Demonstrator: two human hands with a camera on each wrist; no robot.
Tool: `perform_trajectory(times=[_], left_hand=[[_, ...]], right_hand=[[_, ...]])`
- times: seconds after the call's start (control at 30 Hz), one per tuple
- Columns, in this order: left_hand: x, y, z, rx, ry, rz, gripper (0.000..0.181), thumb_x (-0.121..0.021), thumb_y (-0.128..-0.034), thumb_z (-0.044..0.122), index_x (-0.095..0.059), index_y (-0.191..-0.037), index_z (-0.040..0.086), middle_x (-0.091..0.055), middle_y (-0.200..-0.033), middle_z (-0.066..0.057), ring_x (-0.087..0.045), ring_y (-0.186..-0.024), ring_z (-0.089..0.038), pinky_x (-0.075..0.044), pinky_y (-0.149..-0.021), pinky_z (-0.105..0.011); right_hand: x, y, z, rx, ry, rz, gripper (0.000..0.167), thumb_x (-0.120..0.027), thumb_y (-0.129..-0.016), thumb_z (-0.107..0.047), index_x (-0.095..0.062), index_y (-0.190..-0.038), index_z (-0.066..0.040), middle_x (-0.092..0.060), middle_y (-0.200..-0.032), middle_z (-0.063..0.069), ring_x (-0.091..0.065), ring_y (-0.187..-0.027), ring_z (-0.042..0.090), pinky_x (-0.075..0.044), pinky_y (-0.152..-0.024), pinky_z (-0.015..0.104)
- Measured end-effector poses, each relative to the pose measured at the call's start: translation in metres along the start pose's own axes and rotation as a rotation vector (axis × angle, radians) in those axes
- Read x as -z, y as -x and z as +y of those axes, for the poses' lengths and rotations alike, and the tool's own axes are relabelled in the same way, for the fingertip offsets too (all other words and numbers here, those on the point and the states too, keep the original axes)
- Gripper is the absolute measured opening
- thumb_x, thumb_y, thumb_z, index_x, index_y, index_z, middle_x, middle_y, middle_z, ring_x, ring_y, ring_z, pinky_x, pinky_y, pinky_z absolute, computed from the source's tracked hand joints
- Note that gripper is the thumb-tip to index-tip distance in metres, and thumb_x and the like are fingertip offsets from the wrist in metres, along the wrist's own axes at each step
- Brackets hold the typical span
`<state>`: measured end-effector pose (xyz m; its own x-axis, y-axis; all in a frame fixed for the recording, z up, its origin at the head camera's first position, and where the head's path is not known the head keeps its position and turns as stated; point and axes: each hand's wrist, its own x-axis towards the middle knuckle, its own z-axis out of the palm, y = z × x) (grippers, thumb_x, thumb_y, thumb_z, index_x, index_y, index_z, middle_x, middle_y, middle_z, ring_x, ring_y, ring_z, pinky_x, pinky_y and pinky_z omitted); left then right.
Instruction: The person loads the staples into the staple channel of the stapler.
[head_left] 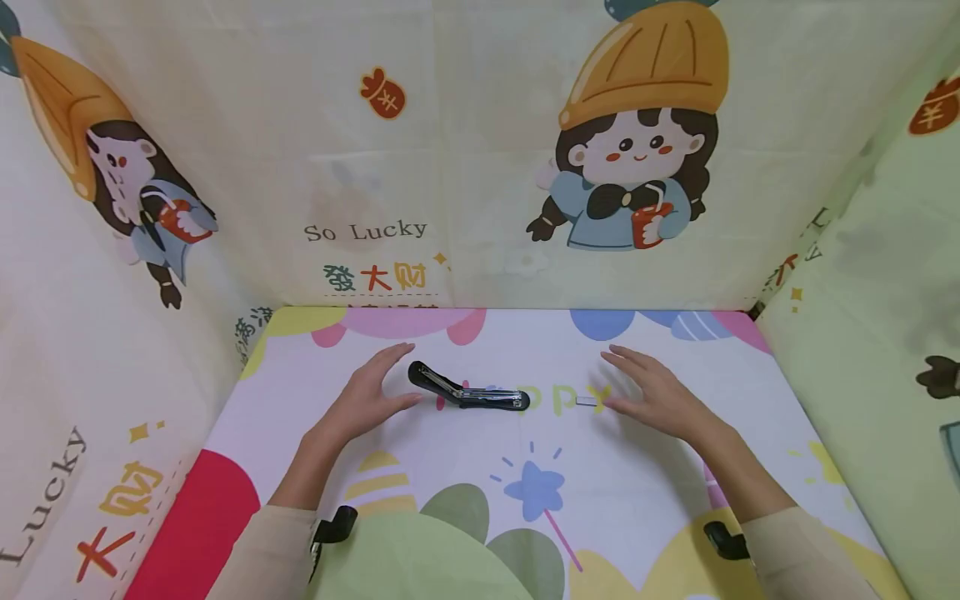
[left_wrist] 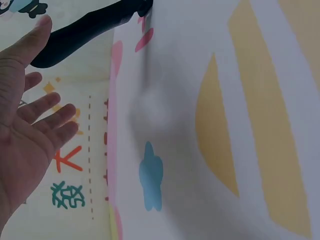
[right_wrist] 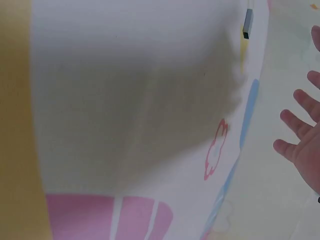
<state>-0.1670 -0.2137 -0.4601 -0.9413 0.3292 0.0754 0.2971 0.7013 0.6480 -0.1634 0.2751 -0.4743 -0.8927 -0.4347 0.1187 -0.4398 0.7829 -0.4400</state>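
Note:
A black stapler (head_left: 487,398) lies unfolded in the middle of the table, its upper arm (head_left: 431,379) swung up to the left and its metal channel showing. Beside that raised end is my left hand (head_left: 367,396), fingers spread and holding nothing. The left wrist view has the stapler's dark arm (left_wrist: 85,35) past the thumb; whether they touch cannot be told. A short silvery strip of staples (head_left: 587,402) lies to the right of the stapler, seen also as a small grey bar (right_wrist: 248,24) in the right wrist view. Just right of it hovers my right hand (head_left: 663,396), fingers extended, holding nothing.
The table wears a printed cloth (head_left: 615,475) with a star wand, egg and letters. Patterned curtains (head_left: 487,183) hang along the back and both sides. Dark wrist-worn pieces (head_left: 726,540) sit at both sleeves.

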Motion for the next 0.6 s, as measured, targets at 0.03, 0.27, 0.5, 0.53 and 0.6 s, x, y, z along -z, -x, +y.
perform_trajectory(times=[0.03,0.27,0.5,0.53,0.6], left_hand=[[-0.001,-0.001,0.0,0.0,0.029,0.0,0.082,-0.086,-0.0863,0.029,-0.044,-0.157,0.019,-0.046,-0.159,-0.009,-0.045,-0.146,-0.034,-0.041,-0.117,-0.057],[-0.005,-0.007,0.003,0.053,0.249,-0.017,0.075,-0.085,-0.0852,0.012,-0.05,-0.151,0.017,-0.052,-0.154,-0.011,-0.052,-0.141,-0.033,-0.047,-0.112,-0.046],[-0.008,-0.011,-0.001,0.072,0.349,0.002,0.062,-0.082,-0.0871,0.006,-0.058,-0.143,0.017,-0.061,-0.143,-0.011,-0.061,-0.132,-0.035,-0.055,-0.102,-0.041],[-0.009,-0.011,-0.001,0.077,0.36,0.005,0.06,-0.082,-0.0873,0.006,-0.059,-0.142,0.017,-0.062,-0.142,-0.011,-0.063,-0.13,-0.034,-0.056,-0.101,-0.039],[-0.01,-0.012,-0.001,0.079,0.377,0.008,0.056,-0.081,-0.0879,0.004,-0.061,-0.138,0.017,-0.064,-0.138,-0.011,-0.065,-0.126,-0.035,-0.058,-0.098,-0.038]], right_hand=[[-0.001,0.0,0.0,-0.004,-0.016,-0.005,0.075,-0.079,-0.09,-0.038,-0.049,-0.153,-0.009,-0.044,-0.159,0.018,-0.039,-0.145,0.045,-0.034,-0.115,0.069],[-0.011,-0.004,0.0,-0.025,-0.068,-0.019,0.073,-0.083,-0.088,-0.035,-0.053,-0.15,-0.011,-0.051,-0.152,0.016,-0.046,-0.141,0.043,-0.041,-0.107,0.071],[-0.021,-0.008,0.001,0.003,-0.116,-0.002,0.07,-0.088,-0.083,-0.028,-0.06,-0.143,-0.008,-0.061,-0.14,0.014,-0.063,-0.12,0.034,-0.053,-0.098,0.058],[-0.022,-0.009,0.001,0.01,-0.126,0.003,0.069,-0.089,-0.082,-0.027,-0.061,-0.142,-0.007,-0.062,-0.138,0.014,-0.065,-0.116,0.033,-0.054,-0.096,0.056],[-0.025,-0.011,0.002,0.011,-0.149,0.004,0.068,-0.09,-0.081,-0.026,-0.062,-0.141,-0.007,-0.063,-0.136,0.013,-0.066,-0.113,0.032,-0.056,-0.094,0.054]])
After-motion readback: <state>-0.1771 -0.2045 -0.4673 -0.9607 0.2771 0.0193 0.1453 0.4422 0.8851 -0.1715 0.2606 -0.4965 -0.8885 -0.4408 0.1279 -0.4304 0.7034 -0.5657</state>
